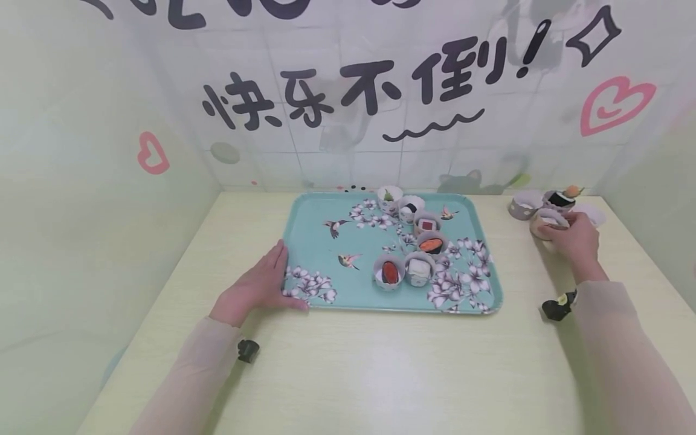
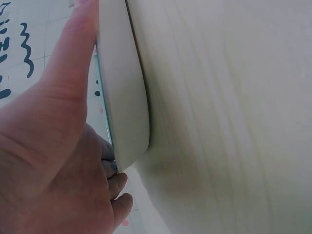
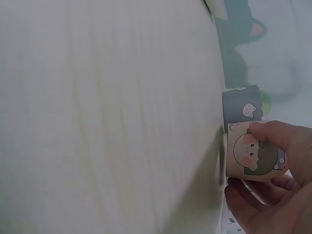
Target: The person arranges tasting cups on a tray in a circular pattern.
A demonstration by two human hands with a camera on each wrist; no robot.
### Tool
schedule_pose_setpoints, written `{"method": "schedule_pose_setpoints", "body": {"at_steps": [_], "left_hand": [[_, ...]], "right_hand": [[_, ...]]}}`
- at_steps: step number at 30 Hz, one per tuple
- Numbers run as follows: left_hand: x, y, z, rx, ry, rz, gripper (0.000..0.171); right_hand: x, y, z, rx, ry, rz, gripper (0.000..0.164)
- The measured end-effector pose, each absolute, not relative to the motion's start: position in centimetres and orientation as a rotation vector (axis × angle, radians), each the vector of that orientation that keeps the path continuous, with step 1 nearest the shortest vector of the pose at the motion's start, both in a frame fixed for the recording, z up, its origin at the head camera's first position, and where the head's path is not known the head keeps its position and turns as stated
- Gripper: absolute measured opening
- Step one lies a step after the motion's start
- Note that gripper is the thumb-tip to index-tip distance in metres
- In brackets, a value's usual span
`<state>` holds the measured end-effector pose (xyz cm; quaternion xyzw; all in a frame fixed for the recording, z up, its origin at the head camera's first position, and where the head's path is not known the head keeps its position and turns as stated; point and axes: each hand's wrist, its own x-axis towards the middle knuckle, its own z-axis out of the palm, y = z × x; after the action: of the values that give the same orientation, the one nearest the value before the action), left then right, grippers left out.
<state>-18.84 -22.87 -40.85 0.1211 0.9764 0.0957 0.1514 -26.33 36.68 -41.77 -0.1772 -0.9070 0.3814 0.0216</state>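
Note:
A light-blue tray (image 1: 321, 254) with flowers and birds lies on the table, several small paper cups holding sushi-shaped pieces curving across it. My left hand (image 1: 258, 284) rests against its front left corner, thumb along the front edge and fingers along the left side. In the left wrist view, the thumb (image 2: 68, 58) lies at the tray's pale outer wall (image 2: 122, 87). At the table's far right, my right hand (image 1: 580, 241) pinches a paper cup (image 3: 248, 153) with a cartoon face between thumb and fingers. Its contents look whitish in the head view.
Beside the right hand stand a grey paper cup (image 1: 524, 206), another cup with a dark, orange-topped piece (image 1: 562, 198), and a pale cup (image 1: 591, 214). A printed sheet covers the wall (image 1: 348, 163) behind the table. Pale side panels (image 1: 92, 217) stand left and right.

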Motion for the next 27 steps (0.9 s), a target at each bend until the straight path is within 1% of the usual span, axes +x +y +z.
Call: {"method": "schedule_pose_setpoints", "body": {"at_steps": [11,19,27], "left_hand": [[-18.9,-23.0,-40.9,0.370,2.811,0.273,0.146],[-18.9,-23.0,-40.9,0.366,2.805,0.268,0.145],[-18.9,-23.0,-40.9,0.366,2.802,0.267,0.145]], "right_hand": [[-25.8,35.7,-40.9,-0.485,-2.781,1.212,0.081],[-25.7,34.6,-40.3,-0.366,-2.770,1.157,0.078],[-25.6,32.5,-39.0,-0.262,-2.788,1.167,0.078]]}}
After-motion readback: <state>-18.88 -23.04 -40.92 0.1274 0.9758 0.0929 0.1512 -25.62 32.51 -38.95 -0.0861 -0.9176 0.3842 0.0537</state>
